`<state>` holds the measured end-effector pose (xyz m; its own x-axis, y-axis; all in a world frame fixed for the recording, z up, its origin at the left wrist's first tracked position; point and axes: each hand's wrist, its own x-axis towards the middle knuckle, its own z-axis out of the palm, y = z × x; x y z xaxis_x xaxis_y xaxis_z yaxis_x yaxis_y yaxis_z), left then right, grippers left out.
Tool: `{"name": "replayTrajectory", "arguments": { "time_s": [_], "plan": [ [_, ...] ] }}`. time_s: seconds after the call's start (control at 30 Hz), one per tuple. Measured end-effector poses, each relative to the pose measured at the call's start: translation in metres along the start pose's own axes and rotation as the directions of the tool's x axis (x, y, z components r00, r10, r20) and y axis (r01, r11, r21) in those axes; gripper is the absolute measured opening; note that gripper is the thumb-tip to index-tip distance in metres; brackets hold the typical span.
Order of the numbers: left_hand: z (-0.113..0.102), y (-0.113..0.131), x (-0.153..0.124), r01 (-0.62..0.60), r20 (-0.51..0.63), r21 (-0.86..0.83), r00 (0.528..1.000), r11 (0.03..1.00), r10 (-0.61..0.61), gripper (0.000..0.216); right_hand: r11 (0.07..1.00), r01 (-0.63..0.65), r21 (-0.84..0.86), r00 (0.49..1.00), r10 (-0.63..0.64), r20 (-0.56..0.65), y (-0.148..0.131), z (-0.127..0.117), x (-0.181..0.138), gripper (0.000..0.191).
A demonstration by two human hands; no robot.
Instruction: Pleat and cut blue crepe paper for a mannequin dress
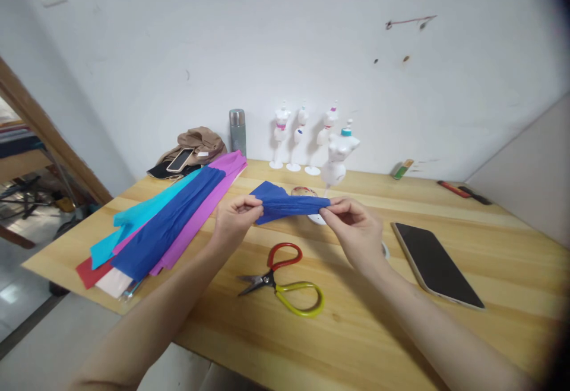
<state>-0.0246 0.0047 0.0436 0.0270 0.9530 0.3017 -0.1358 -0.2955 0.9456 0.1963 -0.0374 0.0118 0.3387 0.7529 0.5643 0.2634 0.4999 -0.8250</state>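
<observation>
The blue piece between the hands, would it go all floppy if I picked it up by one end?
Probably floppy: the blue piece looks thin and creased. It's likely light too, since the left hand and right hand just pinch it with fingertips.

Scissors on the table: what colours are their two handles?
One is a red handle, the other a yellow handle; the head view shows them best.

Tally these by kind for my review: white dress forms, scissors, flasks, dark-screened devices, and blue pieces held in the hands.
White dress forms: 4
Scissors: 1
Flask: 1
Dark-screened devices: 2
Blue piece held between left hand and right hand: 1
Total: 9
</observation>
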Motion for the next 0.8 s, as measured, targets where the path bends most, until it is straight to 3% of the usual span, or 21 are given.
{"name": "replayTrajectory", "arguments": {
  "time_s": [0.43,0.6,0.8],
  "plan": [
    [-0.001,-0.002,0.001,-0.018,0.003,0.043,1.0,0.999,0.018,0.011,0.998,-0.029,-0.055,0.999,0.027,-0.025,-0.001,0.0,0.0,0.014],
    [-0.005,-0.01,0.002,-0.076,0.021,0.104,0.997,0.992,0.074,0.015,0.99,0.061,-0.126,0.996,-0.052,0.079,0.002,-0.003,0.0,0.019],
    [-0.009,-0.013,0.003,-0.203,0.083,0.208,0.978,0.957,0.189,0.018,0.964,0.145,-0.221,0.988,-0.13,0.082,0.001,-0.005,0.001,0.017]
  ]
}}
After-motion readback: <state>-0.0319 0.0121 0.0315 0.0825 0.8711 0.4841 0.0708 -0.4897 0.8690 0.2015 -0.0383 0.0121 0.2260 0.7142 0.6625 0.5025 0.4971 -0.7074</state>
